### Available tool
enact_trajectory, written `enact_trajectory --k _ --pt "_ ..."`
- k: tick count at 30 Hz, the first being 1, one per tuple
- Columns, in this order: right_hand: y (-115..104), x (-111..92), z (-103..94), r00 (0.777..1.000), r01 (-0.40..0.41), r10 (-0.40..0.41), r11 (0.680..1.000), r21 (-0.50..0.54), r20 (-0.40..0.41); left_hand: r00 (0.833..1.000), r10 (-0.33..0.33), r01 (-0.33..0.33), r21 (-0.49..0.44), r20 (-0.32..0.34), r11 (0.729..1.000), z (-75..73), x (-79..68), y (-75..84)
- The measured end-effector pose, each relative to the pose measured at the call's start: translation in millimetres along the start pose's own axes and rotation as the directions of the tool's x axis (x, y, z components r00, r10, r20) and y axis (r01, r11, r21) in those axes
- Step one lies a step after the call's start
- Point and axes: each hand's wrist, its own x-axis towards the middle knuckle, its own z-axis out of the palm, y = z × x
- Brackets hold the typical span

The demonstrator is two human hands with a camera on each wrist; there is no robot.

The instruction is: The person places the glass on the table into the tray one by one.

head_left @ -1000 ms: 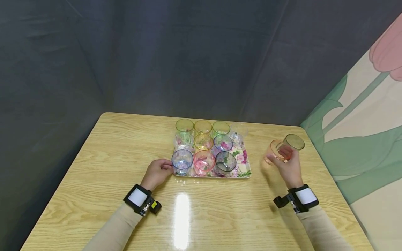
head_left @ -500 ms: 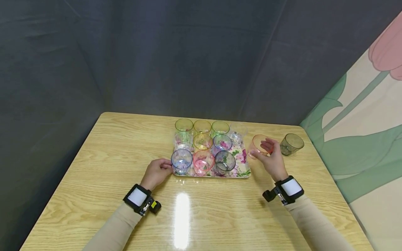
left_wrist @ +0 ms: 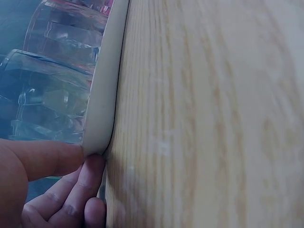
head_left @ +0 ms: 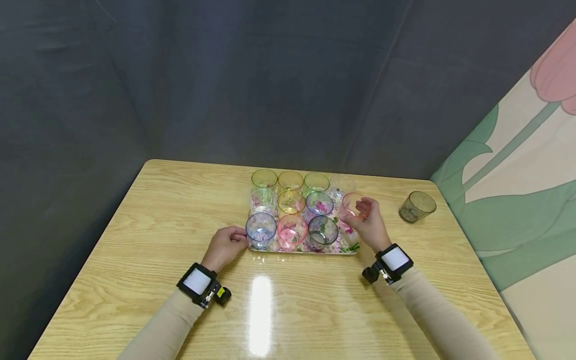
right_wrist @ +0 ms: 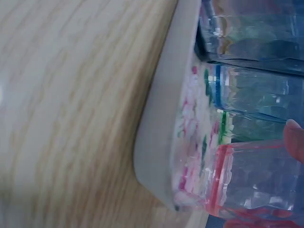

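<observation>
A flower-patterned tray (head_left: pixel 349 247) with a pale rim carries rows of clear tinted tumblers. My left hand (head_left: pixel 225 248) pinches its front left corner; in the left wrist view the thumb (left_wrist: pixel 52 159) and curled fingers meet at the tray's edge (left_wrist: pixel 102 90). On the right side, my right hand (head_left: pixel 371 227) grips an orange-pink tumbler (head_left: pixel 353 202), thumb on one side and fingers on the other. That tumbler (right_wrist: pixel 256 175) is upright over the tray's right part, close to the pattern; whether its base touches cannot be told. Beside it stands a blue-purple tumbler (head_left: pixel 319 204).
An olive-brown tumbler (head_left: pixel 417 207) stands alone on the wooden table (head_left: pixel 315 310), right of the tray. The front row holds a blue tumbler (head_left: pixel 261 230), a pink one (head_left: pixel 292 232) and a dark grey one (head_left: pixel 323 231). A colourless tumbler (head_left: pixel 342 185) is at the back right.
My right hand let go of the olive-brown tumbler, leaving it on the table, and brought the orange-pink tumbler left over the tray. The left hand stays at the corner.
</observation>
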Motion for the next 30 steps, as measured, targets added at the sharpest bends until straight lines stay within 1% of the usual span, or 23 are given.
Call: enact_trajectory --k 4,9,19,21,22,25,28,29,30 --pt "0 3 3.9 1.000 -0.004 0.004 0.999 -0.036 0.002 1.000 -0.002 0.001 0.004 0.007 1.000 -0.6 0.5 0.6" --pt "1 5 8.7 1.000 0.004 -0.004 1.000 -0.023 0.013 1.000 -0.005 0.005 0.002 0.006 1.000 -1.2 0.6 0.0" --pt "7 6 16.0 0.999 -0.034 0.035 0.998 -0.055 0.028 1.000 -0.001 0.001 0.000 0.004 1.000 -0.1 -1.0 0.3" --pt "7 6 16.5 0.999 -0.023 0.025 0.998 -0.055 0.033 1.000 -0.001 0.001 -0.007 0.006 1.000 0.0 -1.2 0.1" --pt "3 4 16.5 0.999 -0.022 0.024 0.998 -0.050 0.038 1.000 0.000 0.000 -0.010 0.007 1.000 0.1 -1.1 -0.3" --pt "3 4 16.4 0.999 -0.004 0.007 0.998 -0.056 0.041 1.000 0.002 -0.002 -0.018 0.010 1.000 0.4 -0.7 -1.1" --pt "5 5 16.5 0.999 0.003 0.000 0.998 -0.055 0.041 1.000 0.004 -0.003 -0.021 0.007 1.000 0.7 0.0 -1.9" --pt "10 7 16.6 0.999 0.008 -0.006 0.998 -0.058 0.040 1.000 0.004 -0.004 -0.019 0.007 1.000 0.7 0.1 -1.7" --pt "11 7 16.6 0.999 0.008 -0.006 0.998 -0.058 0.040 1.000 0.003 -0.003 -0.017 0.008 1.000 0.7 0.2 -1.6"
